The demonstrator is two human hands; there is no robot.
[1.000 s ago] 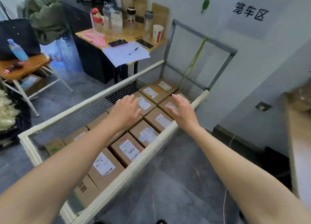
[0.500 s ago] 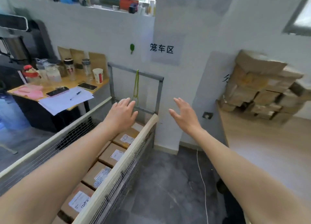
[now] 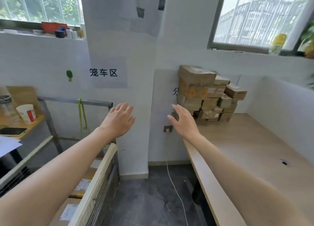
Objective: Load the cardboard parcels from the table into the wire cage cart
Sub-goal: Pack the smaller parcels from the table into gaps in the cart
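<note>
Table [image 3: 251, 151]: the load sits only at its far corner against the wall, so step in close before reaching.
Wire cage cart [image 3: 100, 176]: on the left, some boxes already inside.
Parcel stack [image 3: 209, 96]: uneven, perhaps loose. Lift from the top, one hand on each side.
Left hand [image 3: 119, 120], right hand [image 3: 184, 122]: empty, fingers straight and slightly spread, well short of the stack.

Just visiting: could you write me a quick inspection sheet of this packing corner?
Surface: wooden table, light top.
Job's things: cardboard parcels stacked at the table's far corner; wire cage cart at left, labelled boxes inside.
Clutter: paper cup and phone on a side desk.
Hands: left hand and right hand open, raised, holding nothing.
Cables: white cable on the floor; green cord hanging on the cart.
Surroundings: wall sign, two windows.
</note>
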